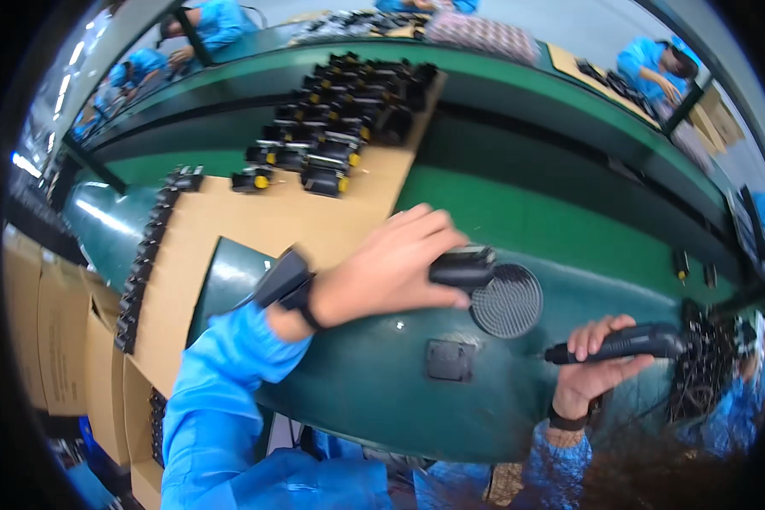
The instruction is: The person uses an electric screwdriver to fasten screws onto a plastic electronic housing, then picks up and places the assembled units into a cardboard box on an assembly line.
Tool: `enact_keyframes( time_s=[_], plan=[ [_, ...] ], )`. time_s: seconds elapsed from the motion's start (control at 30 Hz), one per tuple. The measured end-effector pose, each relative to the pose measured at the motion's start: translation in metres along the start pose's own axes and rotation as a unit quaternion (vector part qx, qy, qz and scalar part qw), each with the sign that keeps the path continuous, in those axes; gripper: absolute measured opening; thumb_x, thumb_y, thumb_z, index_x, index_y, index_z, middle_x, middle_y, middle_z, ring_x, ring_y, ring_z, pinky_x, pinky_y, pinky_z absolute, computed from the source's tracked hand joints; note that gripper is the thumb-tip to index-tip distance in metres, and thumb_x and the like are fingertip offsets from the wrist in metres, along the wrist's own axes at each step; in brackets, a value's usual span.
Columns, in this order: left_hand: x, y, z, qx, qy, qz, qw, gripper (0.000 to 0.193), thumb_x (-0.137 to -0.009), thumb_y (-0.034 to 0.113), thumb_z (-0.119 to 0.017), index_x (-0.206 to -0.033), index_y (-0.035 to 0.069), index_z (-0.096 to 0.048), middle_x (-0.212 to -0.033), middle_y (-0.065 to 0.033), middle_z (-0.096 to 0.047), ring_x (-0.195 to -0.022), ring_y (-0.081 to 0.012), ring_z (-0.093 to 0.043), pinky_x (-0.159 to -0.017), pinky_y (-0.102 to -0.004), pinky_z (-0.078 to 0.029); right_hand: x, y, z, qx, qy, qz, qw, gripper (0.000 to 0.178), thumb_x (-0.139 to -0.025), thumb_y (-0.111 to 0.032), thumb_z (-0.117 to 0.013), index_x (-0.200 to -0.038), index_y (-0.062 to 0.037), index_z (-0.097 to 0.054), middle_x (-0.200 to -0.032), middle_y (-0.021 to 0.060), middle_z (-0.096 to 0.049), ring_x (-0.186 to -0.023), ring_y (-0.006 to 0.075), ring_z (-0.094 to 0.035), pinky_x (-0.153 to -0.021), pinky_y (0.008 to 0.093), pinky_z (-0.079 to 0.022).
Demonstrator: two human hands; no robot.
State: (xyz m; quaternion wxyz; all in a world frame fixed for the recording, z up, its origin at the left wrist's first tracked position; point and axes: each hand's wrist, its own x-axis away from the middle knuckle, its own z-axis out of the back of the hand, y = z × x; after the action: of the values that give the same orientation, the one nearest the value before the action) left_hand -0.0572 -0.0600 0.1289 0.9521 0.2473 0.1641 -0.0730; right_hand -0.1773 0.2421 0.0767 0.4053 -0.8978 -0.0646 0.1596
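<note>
Over the green worktable [348, 399], my left hand [391, 268] is closed round a black cylindrical part [463, 268], its fingers slightly blurred. Just right of that part lies a round, ridged dark disc [507, 300]. My right hand [599, 353] grips a black electric screwdriver [625, 342], its thin tip pointing left. A small flat black square piece [450, 360] lies on the table between my hands, nearer to me. Black bands circle both my wrists, and a dark box-shaped device sits on the left one.
Rows of black parts with yellow ends [323, 127] stand on a cardboard sheet [204, 221] at the far left. A line of black pieces [149, 263] runs along its left edge. Cardboard boxes [59, 331] stand at the left. A green shelf [518, 93] crosses the back; several people in blue work beyond.
</note>
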Motion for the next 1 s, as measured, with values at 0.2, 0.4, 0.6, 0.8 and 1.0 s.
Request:
enact_keyframes(
  time_s=[0.2, 0.4, 0.6, 0.8, 1.0],
  plan=[
    [0.068, 0.047, -0.037, 0.021, -0.048, -0.030, 0.998, 0.062, -0.079, 0.045, -0.082, -0.122, 0.004, -0.062, -0.114, -0.0079, -0.059, -0.102, -0.0272, -0.055, -0.084, -0.0402, -0.045, 0.004, 0.002, 0.001, 0.007, -0.015, 0.000, 1.000, 0.078, -0.095, -0.085, -0.033, -0.108, -0.0096, -0.050, -0.067, 0.0007, -0.049, -0.047, 0.0125, -0.047, -0.048, 0.0279, -0.042],
    [0.077, 0.070, -0.064, -0.021, -0.096, -0.013, 0.995, 0.056, -0.082, 0.039, -0.082, -0.121, 0.005, -0.062, -0.119, -0.0085, -0.059, -0.105, -0.0279, -0.055, -0.087, -0.0425, -0.046, 0.007, 0.003, 0.001, 0.008, -0.043, 0.015, 0.999, 0.079, -0.095, -0.085, -0.033, -0.110, -0.0094, -0.050, -0.066, 0.0013, -0.049, -0.048, 0.0134, -0.048, -0.048, 0.0290, -0.043],
    [0.087, 0.063, -0.072, 0.002, -0.080, -0.005, 0.997, 0.057, -0.086, 0.041, -0.078, -0.126, 0.004, -0.061, -0.123, -0.0094, -0.057, -0.112, -0.0288, -0.054, -0.091, -0.0432, -0.046, 0.006, -0.003, -0.024, 0.046, -0.063, 0.055, 0.995, 0.081, -0.090, -0.087, -0.039, -0.115, -0.0106, -0.047, -0.071, 0.0026, -0.051, -0.050, 0.0145, -0.049, -0.049, 0.0293, -0.044],
    [0.095, 0.062, -0.066, -0.015, -0.090, -0.001, 0.996, 0.066, -0.087, 0.038, -0.076, -0.140, 0.004, -0.057, -0.124, -0.0090, -0.055, -0.115, -0.0278, -0.053, -0.093, -0.0412, -0.045, 0.001, 0.019, -0.066, 0.056, -0.105, 0.007, 0.993, 0.085, -0.085, -0.089, -0.041, -0.115, -0.0103, -0.046, -0.076, 0.0024, -0.049, -0.058, 0.0131, -0.051, -0.053, 0.0300, -0.045],
    [0.098, 0.057, -0.068, -0.025, -0.077, -0.018, 0.997, 0.068, -0.086, 0.036, -0.076, -0.142, 0.004, -0.057, -0.119, -0.0051, -0.056, -0.112, -0.0234, -0.053, -0.090, -0.0369, -0.045, 0.001, 0.047, -0.058, 0.080, -0.127, 0.011, 0.989, 0.092, -0.079, -0.096, -0.038, -0.109, -0.0086, -0.045, -0.072, 0.0029, -0.050, -0.055, 0.0133, -0.050, -0.050, 0.0291, -0.045]
  ],
)
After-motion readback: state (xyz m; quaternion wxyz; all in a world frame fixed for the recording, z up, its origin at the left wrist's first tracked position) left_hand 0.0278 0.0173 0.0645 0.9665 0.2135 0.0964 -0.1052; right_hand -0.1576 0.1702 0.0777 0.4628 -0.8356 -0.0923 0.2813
